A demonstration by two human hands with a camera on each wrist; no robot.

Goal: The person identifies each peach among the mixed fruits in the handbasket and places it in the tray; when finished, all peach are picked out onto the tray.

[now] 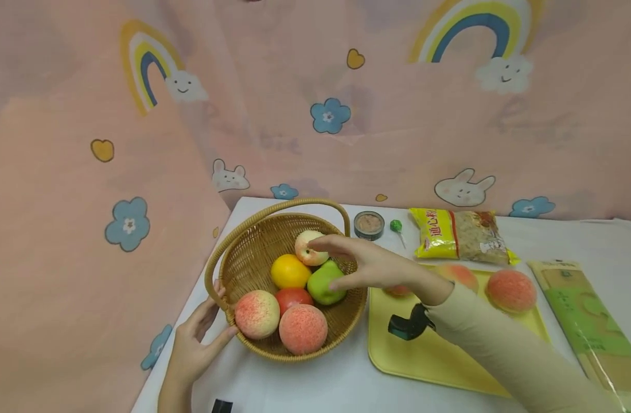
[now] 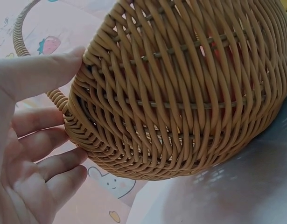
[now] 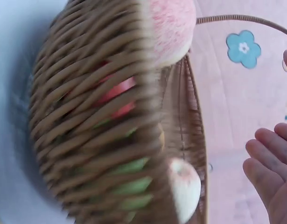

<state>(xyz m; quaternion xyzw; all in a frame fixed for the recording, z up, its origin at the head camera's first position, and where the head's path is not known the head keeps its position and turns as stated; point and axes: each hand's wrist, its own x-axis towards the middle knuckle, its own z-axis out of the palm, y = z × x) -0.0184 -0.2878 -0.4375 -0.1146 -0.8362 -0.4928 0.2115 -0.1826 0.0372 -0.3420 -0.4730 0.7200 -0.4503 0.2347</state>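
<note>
A wicker basket (image 1: 295,358) with an arched handle holds several fruits. Two peaches (image 1: 303,329) lie at its front, a red fruit (image 1: 293,298) and a yellow fruit (image 1: 289,271) in the middle, a green pear (image 1: 326,283) and a pale peach (image 1: 306,248) toward the right and back. My left hand (image 1: 194,344) holds the basket's left rim by the handle's base, thumb and fingertips at the weave (image 2: 148,93). Over the basket's right side hovers my right hand (image 1: 364,263), fingers spread and nothing in them; the right wrist view shows its fingers (image 3: 269,163) apart from the basket.
Right of the basket lies a yellow tray (image 1: 424,361) with peaches (image 1: 511,291) on it, under my right forearm. Behind stand an open tin (image 1: 369,225), a green lollipop (image 1: 396,226) and a yellow food bag (image 1: 462,235). A long green packet (image 1: 584,315) lies at the right.
</note>
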